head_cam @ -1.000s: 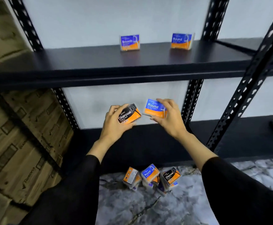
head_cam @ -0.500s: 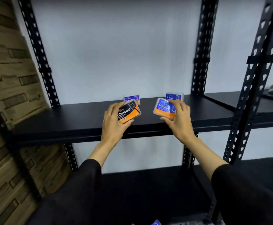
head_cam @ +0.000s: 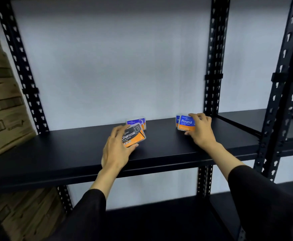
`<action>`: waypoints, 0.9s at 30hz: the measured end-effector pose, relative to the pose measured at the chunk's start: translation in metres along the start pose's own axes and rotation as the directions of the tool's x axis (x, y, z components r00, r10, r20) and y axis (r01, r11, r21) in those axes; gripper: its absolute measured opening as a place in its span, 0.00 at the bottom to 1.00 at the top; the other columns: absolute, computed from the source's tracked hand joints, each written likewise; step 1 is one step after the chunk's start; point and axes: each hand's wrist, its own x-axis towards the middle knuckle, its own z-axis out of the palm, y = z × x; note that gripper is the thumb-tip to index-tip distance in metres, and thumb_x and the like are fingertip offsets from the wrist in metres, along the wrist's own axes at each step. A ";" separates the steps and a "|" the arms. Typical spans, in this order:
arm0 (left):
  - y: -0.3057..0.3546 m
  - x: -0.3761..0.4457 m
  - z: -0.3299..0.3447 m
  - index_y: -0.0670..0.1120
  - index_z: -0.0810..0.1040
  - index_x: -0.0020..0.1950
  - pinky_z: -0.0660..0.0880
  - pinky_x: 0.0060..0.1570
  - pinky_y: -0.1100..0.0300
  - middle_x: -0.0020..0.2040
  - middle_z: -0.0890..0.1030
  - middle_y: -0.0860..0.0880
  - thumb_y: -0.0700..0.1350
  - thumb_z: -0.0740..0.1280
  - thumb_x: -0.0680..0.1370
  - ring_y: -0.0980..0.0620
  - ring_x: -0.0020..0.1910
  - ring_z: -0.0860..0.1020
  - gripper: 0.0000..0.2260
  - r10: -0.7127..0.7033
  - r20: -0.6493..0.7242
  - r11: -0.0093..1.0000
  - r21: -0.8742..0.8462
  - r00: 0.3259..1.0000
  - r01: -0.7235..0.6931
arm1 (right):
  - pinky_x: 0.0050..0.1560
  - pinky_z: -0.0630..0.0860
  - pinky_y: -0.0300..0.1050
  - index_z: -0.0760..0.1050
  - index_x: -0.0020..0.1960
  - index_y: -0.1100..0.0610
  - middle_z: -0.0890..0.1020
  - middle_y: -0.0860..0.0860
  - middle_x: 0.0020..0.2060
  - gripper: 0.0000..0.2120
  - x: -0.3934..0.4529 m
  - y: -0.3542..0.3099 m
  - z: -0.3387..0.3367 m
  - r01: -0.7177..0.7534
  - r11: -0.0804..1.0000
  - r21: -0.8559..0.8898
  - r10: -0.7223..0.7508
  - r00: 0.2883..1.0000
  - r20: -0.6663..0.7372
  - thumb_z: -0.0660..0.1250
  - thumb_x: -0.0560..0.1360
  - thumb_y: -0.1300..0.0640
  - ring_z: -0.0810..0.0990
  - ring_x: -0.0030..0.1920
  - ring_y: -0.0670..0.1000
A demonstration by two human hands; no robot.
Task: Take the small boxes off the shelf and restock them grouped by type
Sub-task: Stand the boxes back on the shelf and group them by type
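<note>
The left hand (head_cam: 115, 150) grips the Charcoal box (head_cam: 133, 135) mid-shelf (head_cam: 55, 153), just before a blue box (head_cam: 143, 121) at the back edge. The right hand (head_cam: 200, 130) pinches the Round box (head_cam: 186, 122) before its twin (head_cam: 177, 120) — good. Charcoal needs its own spot — I would shift it left.

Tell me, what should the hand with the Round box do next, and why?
Probably set it down and let go. The right hand holds the Round box upright, low over the black shelf, right in front of another blue box at the back, so the matching types would sit together.
</note>
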 end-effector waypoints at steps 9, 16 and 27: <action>0.003 -0.001 -0.001 0.57 0.67 0.70 0.75 0.53 0.53 0.65 0.69 0.60 0.51 0.76 0.69 0.51 0.58 0.75 0.31 -0.025 0.018 0.999 0.047 1.000 0.024 | 0.57 0.73 0.55 0.66 0.69 0.60 0.68 0.58 0.65 0.30 0.011 0.001 0.011 0.020 0.997 -0.077 -0.016 0.998 0.055 0.73 0.70 0.63 0.60 0.67 0.58; 0.004 -0.001 -0.001 0.56 0.68 0.68 0.76 0.53 0.51 0.64 0.69 0.59 0.51 0.76 0.69 0.51 0.58 0.75 0.30 -0.033 0.030 0.999 0.026 0.999 0.032 | 0.62 0.69 0.47 0.70 0.66 0.61 0.72 0.56 0.64 0.21 -0.003 -0.015 0.008 0.093 0.995 -0.016 -0.094 0.995 -0.032 0.68 0.73 0.64 0.66 0.66 0.56; -0.028 0.002 -0.058 0.53 0.69 0.67 0.76 0.53 0.49 0.64 0.69 0.54 0.45 0.75 0.68 0.49 0.59 0.73 0.30 0.001 -0.130 0.999 0.051 0.991 0.005 | 0.64 0.71 0.50 0.74 0.64 0.60 0.76 0.57 0.62 0.17 -0.047 -0.147 0.085 0.125 0.948 0.293 -0.208 0.939 0.274 0.65 0.75 0.61 0.74 0.63 0.57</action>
